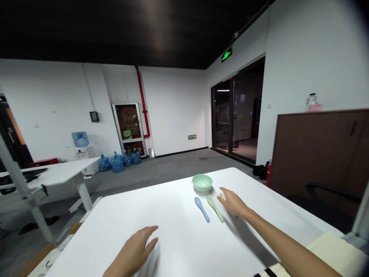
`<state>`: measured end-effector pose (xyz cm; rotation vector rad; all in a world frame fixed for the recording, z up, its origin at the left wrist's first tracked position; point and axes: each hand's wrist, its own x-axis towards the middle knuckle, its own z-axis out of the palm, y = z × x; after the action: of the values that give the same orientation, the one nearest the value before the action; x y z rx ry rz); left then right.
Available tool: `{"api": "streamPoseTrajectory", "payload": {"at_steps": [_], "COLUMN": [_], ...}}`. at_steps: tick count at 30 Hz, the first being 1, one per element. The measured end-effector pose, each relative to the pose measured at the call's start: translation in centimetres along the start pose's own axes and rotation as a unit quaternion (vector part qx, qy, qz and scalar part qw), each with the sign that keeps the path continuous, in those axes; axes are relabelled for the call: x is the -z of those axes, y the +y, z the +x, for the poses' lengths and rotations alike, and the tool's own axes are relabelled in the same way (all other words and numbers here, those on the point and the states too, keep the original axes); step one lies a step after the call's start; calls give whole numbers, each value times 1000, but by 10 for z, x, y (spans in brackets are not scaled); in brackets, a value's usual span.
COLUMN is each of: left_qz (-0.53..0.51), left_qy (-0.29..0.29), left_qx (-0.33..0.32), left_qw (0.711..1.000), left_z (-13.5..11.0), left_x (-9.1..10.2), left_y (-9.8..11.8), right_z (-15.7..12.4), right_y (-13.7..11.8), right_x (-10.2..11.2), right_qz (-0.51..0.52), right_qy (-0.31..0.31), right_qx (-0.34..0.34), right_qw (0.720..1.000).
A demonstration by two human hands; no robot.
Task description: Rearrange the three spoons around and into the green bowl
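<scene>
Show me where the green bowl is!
In the head view, the pale green bowl sits on the far part of the white table, just past the blue spoon and green spoon, near the right hand.

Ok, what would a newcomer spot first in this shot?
On the white table, a pale green bowl sits toward the far end, with a blue plastic spoon and a pale green plastic spoon in front of it. The right hand is just beside the green spoon, the left hand by the near edge. Beyond, blue water jugs stand on the floor along the far wall.
</scene>
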<state>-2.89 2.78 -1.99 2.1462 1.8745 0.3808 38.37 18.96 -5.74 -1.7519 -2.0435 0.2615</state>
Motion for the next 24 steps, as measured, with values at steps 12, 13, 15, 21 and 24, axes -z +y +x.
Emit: {"api": "streamPoseTrajectory", "payload": {"at_steps": [12, 13, 15, 21, 24], "left_qz": [5, 5, 4, 3, -1], "left_qy": [-27, -28, -30, -30, -24], "left_qx": [-3, -3, -2, -4, -7], "left_qw": [1000, 1000, 1000, 1000, 1000], "left_z": [1, 0, -1, -2, -1], "left_x": [-6, -5, -4, -3, -4], "left_y": [-4, -3, 0, 4, 4], "right_z": [-1, -1, -1, 1, 4], "right_y": [-2, -1, 0, 6, 11], "right_x": [5, 5, 6, 5, 2], "right_qz": [14, 14, 9, -17, -28], "right_qy": [5, 4, 4, 10, 12], "right_qx": [-23, -24, -26, -32, -39], "right_qw": [1000, 1000, 1000, 999, 999]}}
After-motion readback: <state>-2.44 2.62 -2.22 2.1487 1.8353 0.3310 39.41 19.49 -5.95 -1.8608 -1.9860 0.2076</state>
